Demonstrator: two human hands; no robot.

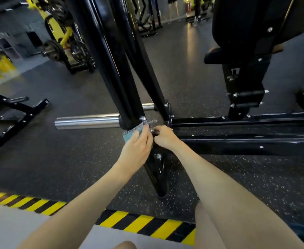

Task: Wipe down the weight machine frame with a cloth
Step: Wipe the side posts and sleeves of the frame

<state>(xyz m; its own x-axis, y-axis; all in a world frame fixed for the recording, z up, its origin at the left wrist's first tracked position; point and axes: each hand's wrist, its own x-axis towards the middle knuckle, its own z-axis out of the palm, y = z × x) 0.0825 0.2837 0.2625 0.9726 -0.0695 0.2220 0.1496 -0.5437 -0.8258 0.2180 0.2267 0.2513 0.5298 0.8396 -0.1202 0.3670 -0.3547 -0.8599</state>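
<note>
The black weight machine frame point(115, 65) rises from a low joint at the middle of the view, with base rails point(237, 141) running right. A teal and grey cloth point(136, 131) lies against the foot of the upright, just under a silver bolt. My left hand point(136, 150) presses the cloth onto the frame with its fingers laid over it. My right hand point(164, 137) is curled at the joint beside it, fingertips at the cloth's right end near a bolt; what it grips is partly hidden.
A chrome weight peg point(86, 122) sticks out left of the joint. A black seat pad and its support point(244, 56) stand at right. Yellow racks with plates point(57, 49) are at back left. Yellow-black hazard tape point(138, 225) edges the speckled rubber floor near me.
</note>
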